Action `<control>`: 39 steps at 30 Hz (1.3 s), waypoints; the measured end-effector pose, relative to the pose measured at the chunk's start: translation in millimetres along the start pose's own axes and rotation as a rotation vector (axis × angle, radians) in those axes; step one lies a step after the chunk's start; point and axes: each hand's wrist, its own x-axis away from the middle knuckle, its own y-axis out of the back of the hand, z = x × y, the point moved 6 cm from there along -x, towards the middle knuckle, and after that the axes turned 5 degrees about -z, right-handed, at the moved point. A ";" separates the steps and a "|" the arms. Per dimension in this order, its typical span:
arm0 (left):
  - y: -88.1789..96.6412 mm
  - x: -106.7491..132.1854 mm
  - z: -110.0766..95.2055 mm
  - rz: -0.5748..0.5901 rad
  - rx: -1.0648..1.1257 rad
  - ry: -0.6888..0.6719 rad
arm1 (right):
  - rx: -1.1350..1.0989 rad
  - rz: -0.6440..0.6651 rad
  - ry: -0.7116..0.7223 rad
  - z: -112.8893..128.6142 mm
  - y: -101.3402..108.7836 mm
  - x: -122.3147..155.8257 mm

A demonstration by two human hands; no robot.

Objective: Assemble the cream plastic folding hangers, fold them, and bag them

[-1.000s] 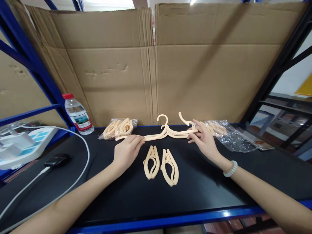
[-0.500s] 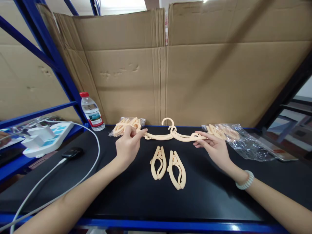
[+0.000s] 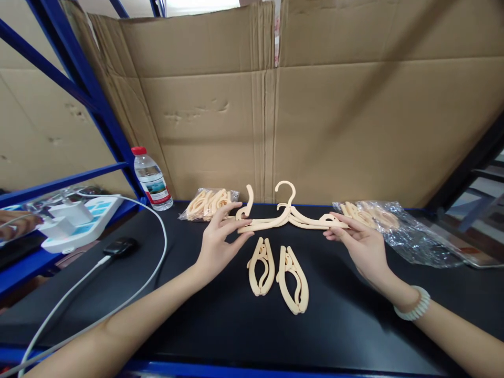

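A cream folding clothes hanger (image 3: 268, 223) is spread wide above the black tabletop, its hook (image 3: 289, 189) pointing up. My left hand (image 3: 222, 239) is closed round the hanger's left end between thumb and fingers. By those fingertips a short curved piece (image 3: 249, 201) sticks upward from the left arm. My right hand (image 3: 360, 241) pinches the right end, where a similar curved piece lies along the arm. Below the hanger, two folded cream hangers (image 3: 261, 268) (image 3: 293, 281) lie side by side on the table.
Bagged cream hangers (image 3: 210, 203) lie at the back left, and another clear bag of them (image 3: 372, 214) at the back right. A water bottle (image 3: 153, 181), a power strip (image 3: 81, 218), a black adapter (image 3: 120, 247) and a white cable stand or lie leftward. Cardboard (image 3: 205, 115) walls the back.
The curved piece at the hanger's left end has swung upward. My left hand has shifted its grip, fingers now more extended. The view has moved slightly.
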 end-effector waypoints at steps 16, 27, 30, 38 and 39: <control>-15.2 10.8 21.9 -0.023 0.739 0.763 | -0.155 0.053 -0.098 0.7 -6.7 1.4; -32.2 24.7 21.5 -0.044 1.076 1.074 | -0.294 0.112 -0.225 4.2 -15.6 5.2; -30.5 23.9 17.7 -0.043 1.069 1.061 | -0.360 0.089 -0.278 5.7 -17.3 6.8; -36.4 25.3 -0.9 0.099 0.995 1.032 | -0.321 0.221 -0.311 19.2 -41.3 31.0; -38.5 27.1 -3.6 0.127 0.971 1.027 | -0.303 0.241 -0.317 19.0 -45.0 34.9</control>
